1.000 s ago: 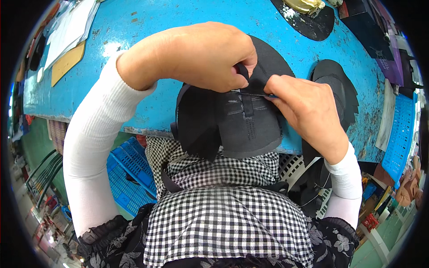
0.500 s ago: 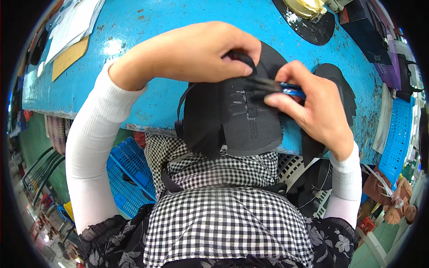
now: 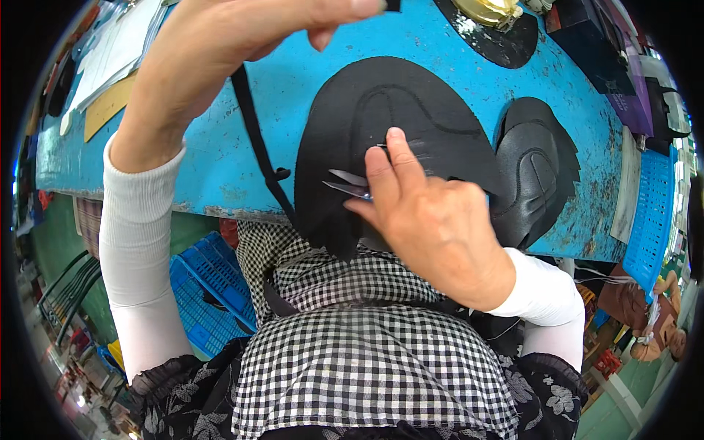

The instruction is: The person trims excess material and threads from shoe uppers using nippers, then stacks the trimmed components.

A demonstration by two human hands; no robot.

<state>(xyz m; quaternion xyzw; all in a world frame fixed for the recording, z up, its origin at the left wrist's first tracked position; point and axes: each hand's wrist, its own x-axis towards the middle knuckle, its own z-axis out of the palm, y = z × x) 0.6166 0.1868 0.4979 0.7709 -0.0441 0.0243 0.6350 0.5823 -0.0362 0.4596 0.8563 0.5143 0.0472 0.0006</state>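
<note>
Clamping scissors (image 3: 353,191) in right hand (image 3: 436,220) over black panel (image 3: 334,136), aligned crosswise, pointed leftward; cannot tell hold of well-apart left hand (image 3: 246,29).

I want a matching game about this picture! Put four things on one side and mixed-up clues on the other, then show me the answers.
Things:
1. Snips
2. Strap
3. Apron
4. Tabletop

Clues:
A. bright blue
B. long, thin and black
C. in the right hand
D. black-and-white checks

Pairs: 1-C, 2-B, 3-D, 4-A
</note>
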